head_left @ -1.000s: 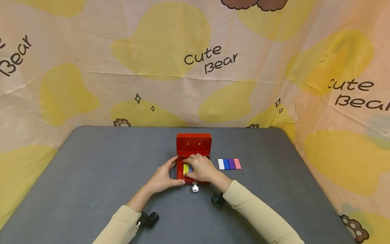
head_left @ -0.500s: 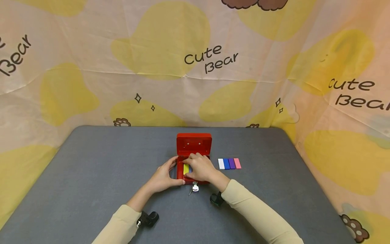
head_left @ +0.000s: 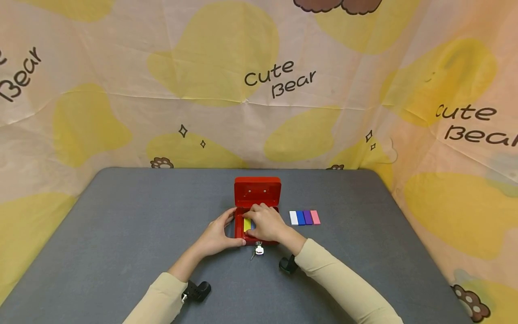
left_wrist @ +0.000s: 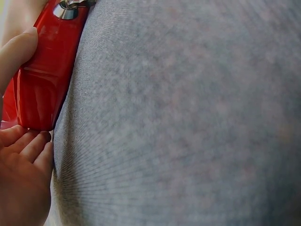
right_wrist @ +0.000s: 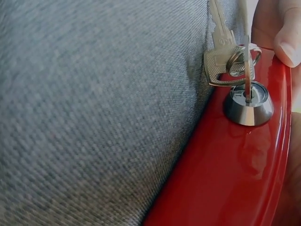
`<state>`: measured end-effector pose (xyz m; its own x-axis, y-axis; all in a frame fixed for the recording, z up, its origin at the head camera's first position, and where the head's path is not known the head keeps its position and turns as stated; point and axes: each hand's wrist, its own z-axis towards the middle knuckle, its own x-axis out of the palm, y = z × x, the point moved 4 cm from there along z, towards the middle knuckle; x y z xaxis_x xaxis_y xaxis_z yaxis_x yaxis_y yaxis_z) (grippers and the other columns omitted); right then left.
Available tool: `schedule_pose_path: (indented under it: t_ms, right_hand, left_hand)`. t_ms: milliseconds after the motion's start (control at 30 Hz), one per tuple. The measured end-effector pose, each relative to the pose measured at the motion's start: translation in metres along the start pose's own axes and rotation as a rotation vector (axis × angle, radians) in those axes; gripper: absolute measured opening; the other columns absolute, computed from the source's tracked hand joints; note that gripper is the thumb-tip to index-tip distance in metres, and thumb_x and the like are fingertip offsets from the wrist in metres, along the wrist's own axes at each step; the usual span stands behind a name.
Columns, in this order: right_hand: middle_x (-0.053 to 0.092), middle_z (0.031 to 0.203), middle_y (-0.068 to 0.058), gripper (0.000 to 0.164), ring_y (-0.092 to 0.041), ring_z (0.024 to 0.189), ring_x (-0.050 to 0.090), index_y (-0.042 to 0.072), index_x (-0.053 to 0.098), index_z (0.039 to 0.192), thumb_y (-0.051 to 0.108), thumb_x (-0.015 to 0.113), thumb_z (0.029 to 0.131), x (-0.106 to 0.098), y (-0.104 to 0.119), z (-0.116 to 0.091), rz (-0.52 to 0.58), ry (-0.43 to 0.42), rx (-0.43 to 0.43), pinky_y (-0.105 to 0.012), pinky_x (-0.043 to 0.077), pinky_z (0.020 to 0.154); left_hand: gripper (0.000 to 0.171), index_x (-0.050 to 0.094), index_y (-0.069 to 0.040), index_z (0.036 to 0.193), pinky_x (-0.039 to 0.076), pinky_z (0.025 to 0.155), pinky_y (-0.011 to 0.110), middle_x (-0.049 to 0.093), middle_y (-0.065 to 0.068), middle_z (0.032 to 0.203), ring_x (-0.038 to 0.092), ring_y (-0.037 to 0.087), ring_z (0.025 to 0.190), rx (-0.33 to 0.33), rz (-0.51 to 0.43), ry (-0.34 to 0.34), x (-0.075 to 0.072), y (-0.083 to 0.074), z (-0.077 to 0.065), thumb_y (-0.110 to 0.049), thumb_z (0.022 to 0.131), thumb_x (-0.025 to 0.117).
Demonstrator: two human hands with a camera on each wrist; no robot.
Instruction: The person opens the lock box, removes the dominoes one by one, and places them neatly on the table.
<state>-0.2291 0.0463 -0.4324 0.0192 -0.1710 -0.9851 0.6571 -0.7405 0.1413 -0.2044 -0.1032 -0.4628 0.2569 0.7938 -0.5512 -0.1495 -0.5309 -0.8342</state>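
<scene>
A red metal cash box (head_left: 239,231) stands on the table with its lid (head_left: 257,191) raised. My left hand (head_left: 216,236) holds its left front corner, thumb on the front wall and fingers along the side; the left wrist view shows that thumb (left_wrist: 21,49) against the red wall. My right hand (head_left: 268,222) reaches into the box, with thumb and fingertips at opposite ends of a flat yellow block (head_left: 247,224). A blue block (head_left: 253,224) lies beside it, mostly hidden under the hand. Keys (right_wrist: 218,63) hang at the front lock (right_wrist: 248,110), one in the keyhole.
Right of the box, white (head_left: 293,218), blue (head_left: 301,218), purple (head_left: 308,218) and pink (head_left: 315,218) blocks lie side by side in a row. The grey-covered table (head_left: 154,216) meets a patterned cloth (head_left: 226,135) at the back.
</scene>
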Motion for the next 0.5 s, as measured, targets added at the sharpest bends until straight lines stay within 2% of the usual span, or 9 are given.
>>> schedule_pose_path:
  t_ms: [300, 500]
  right_hand:
    - [0.062, 0.105, -0.001, 0.043, -0.015, 0.092, 0.054, 0.015, 0.064, 0.118, 0.032, 0.070, 0.079, -0.005, -0.001, -0.003, 0.076, 0.014, -0.016, -0.031, 0.048, 0.080]
    - [0.062, 0.105, -0.001, 0.044, -0.015, 0.091, 0.053, 0.016, 0.064, 0.118, 0.033, 0.071, 0.078, -0.013, 0.000, -0.005, 0.078, -0.013, -0.047, -0.030, 0.049, 0.079]
  left_hand:
    - [0.092, 0.034, -0.014, 0.140, 0.041, 0.099, 0.045, 0.039, 0.012, 0.143, 0.043, 0.030, 0.127, -0.006, 0.002, 0.005, 0.001, 0.001, 0.000, -0.033, 0.065, 0.083]
    - [0.092, 0.034, -0.013, 0.141, 0.041, 0.099, 0.045, 0.038, 0.013, 0.143, 0.043, 0.030, 0.127, -0.001, 0.003, 0.003, 0.000, 0.001, 0.000, -0.033, 0.065, 0.083]
